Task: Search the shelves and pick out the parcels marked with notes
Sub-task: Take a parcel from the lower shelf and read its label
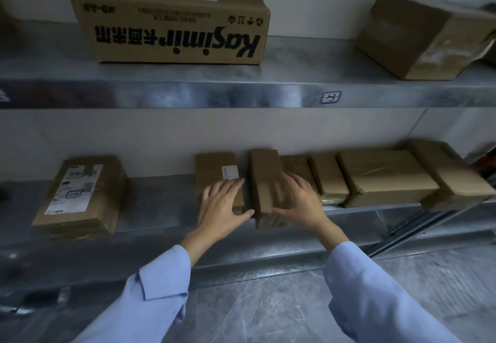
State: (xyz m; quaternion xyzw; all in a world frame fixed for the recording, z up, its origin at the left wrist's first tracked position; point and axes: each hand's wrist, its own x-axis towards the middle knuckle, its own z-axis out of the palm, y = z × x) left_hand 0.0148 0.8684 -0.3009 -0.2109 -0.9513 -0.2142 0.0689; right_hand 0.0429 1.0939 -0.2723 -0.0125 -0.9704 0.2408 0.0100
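While the narrow brown parcel [264,176] is being grasped by the right hand [298,200], fingers curled over its far side and thumb along its near edge, the left hand [222,206] is being rested flat, fingers spread, on the labelled parcel [212,167] just beside it. Taped parcels [383,176] are lying beyond the right hand and a stickered box [80,192] well outside the left hand.

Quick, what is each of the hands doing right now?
Left hand: open, fingers spread flat on the labelled parcel.
Right hand: gripping the narrow brown parcel.
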